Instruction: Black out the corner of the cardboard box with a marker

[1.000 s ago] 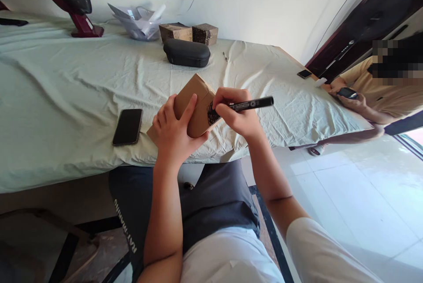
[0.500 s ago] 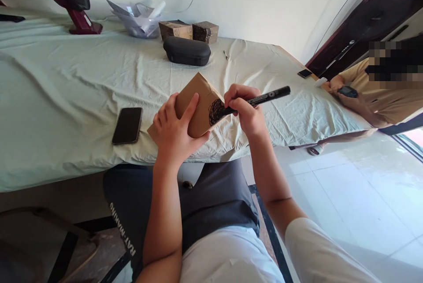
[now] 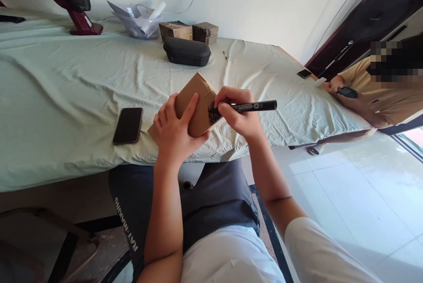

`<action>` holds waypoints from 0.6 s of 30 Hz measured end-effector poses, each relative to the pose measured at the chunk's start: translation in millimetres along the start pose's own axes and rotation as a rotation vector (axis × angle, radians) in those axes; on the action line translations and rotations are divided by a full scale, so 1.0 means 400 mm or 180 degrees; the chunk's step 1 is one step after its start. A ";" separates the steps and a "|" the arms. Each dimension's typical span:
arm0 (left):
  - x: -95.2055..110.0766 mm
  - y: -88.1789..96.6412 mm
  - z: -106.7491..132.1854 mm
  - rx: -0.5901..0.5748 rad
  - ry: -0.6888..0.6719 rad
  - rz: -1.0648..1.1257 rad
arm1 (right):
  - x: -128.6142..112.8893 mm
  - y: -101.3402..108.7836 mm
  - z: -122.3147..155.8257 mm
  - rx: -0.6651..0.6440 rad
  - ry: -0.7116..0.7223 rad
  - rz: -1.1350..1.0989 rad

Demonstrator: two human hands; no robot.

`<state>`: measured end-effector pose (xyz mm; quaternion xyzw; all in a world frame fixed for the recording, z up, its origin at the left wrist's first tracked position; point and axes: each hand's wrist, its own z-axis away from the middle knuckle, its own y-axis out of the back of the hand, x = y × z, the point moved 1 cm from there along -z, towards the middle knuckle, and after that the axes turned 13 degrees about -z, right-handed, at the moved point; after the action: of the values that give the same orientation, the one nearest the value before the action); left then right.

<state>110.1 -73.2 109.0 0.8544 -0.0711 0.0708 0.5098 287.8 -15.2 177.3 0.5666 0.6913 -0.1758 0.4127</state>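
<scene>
A brown cardboard box (image 3: pixel 193 87) is tilted over the front part of the cloth-covered table. My left hand (image 3: pixel 173 128) grips it from the near left side, thumb and fingers spread around it. Black scribble (image 3: pixel 213 115) covers a patch at the box's right end. My right hand (image 3: pixel 239 111) is closed around a black marker (image 3: pixel 261 106), whose back end points right. The marker's tip is hidden by my fingers, close to the scribbled patch. Left of the box lies a dark smartphone (image 3: pixel 127 125).
Behind the box are a black zip case (image 3: pixel 187 52), two patterned boxes (image 3: pixel 205 33), a plastic basket (image 3: pixel 135 27) holding papers, and a dark red fan (image 3: pixel 84 27). A small pen-like item (image 3: pixel 225 55) lies nearby. At the right end, a person (image 3: pixel 390 98) holds a dark device (image 3: pixel 346 92).
My right hand has shifted left over the scribble, and the marker now lies flatter, its back end lower and farther left. My left hand and the box have stayed in place.
</scene>
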 end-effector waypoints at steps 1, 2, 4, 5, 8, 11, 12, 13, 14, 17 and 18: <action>0.001 0.001 0.000 0.0001 -0.0007 -0.0004 | 0.000 0.002 -0.001 -0.0050 -0.0010 -0.0032; 0.003 0.002 0.000 -0.0006 -0.0023 -0.0007 | -0.001 0.005 -0.003 -0.0090 -0.0024 -0.0078; 0.005 0.004 -0.001 -0.0031 -0.0075 -0.0002 | -0.002 0.009 -0.005 -0.0138 -0.0077 -0.0181; 0.007 0.006 -0.001 -0.0046 -0.0099 -0.0001 | -0.003 0.012 -0.007 -0.0158 -0.0112 -0.0228; 0.012 0.011 0.000 -0.0058 -0.0107 -0.0013 | -0.007 0.022 -0.008 -0.0252 -0.0249 -0.0292; 0.016 0.015 0.002 -0.0031 -0.0115 -0.0028 | -0.009 0.032 -0.007 -0.0382 -0.0346 -0.0287; 0.016 0.015 0.003 -0.0018 -0.0141 -0.0023 | -0.008 0.035 -0.006 -0.0405 -0.0368 -0.0291; 0.015 0.014 0.003 -0.0009 -0.0175 -0.0011 | -0.005 0.037 -0.004 -0.0397 -0.0377 -0.0317; 0.014 0.012 0.003 -0.0006 -0.0204 0.0007 | -0.001 0.039 -0.001 -0.0348 -0.0368 -0.0369; 0.003 0.002 0.003 0.0077 -0.0169 0.0095 | 0.020 0.045 0.016 0.0102 -0.0219 -0.0739; -0.004 -0.003 0.003 0.0131 -0.0136 0.0140 | 0.032 0.049 0.025 0.0327 -0.0170 -0.0906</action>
<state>109.0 -73.5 107.1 0.8643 -0.0993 0.0652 0.4888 309.5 -8.4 166.1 0.4784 0.7434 -0.2827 0.3723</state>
